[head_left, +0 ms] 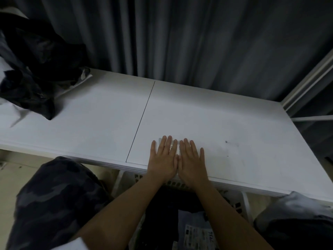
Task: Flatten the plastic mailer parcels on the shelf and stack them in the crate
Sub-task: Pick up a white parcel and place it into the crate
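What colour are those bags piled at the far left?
Black bags, seen in the head view.

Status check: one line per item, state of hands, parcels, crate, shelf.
left hand: flat, fingers straight, pressing a small white parcel
right hand: flat beside the left, pressing the same parcel
white parcel: on the shelf, mostly hidden under both hands
shelf: white, seam down the middle
dark mailer pile: crumpled, far left of shelf
crate: below the shelf edge, holds dark and labelled mailers

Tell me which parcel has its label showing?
The mailer in the crate, below the shelf edge: its printed label faces up. The dark pile at the shelf's far left shows none.
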The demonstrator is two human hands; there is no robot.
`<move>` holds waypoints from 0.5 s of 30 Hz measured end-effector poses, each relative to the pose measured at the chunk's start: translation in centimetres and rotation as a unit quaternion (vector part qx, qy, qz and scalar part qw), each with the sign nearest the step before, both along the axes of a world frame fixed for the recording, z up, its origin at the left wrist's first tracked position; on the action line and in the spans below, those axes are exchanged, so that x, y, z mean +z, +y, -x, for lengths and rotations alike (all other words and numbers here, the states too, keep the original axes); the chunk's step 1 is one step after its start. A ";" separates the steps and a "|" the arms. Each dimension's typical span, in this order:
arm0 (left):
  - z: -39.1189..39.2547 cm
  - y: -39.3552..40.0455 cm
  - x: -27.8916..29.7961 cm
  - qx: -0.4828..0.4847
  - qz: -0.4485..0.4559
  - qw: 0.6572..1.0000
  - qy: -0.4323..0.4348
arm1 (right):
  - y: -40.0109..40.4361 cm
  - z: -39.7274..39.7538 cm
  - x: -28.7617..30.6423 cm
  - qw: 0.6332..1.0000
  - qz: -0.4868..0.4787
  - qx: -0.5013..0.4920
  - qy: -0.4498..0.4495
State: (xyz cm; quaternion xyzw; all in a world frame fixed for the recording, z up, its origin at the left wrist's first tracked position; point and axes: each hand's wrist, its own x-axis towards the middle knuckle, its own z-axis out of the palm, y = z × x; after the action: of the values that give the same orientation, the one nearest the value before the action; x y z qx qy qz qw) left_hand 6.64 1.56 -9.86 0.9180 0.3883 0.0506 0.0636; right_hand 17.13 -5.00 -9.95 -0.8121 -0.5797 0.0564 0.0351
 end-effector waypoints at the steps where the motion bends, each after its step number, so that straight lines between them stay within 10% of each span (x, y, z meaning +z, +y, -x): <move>1: 0.0 0.0 -0.2 -0.005 -0.002 1.000 0.006 | 0.0 0.0 -0.1 1.000 -0.001 0.001 -0.006; 15: -0.1 -0.1 -0.6 0.005 0.020 1.000 0.017 | -0.1 0.1 -0.6 1.000 0.011 -0.004 -0.004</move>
State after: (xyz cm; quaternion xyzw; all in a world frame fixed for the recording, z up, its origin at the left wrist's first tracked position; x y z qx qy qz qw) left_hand 6.75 1.49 -10.49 0.9153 0.3946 0.0278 0.0752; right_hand 17.07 -5.11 -10.55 -0.8150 -0.5759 0.0595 0.0243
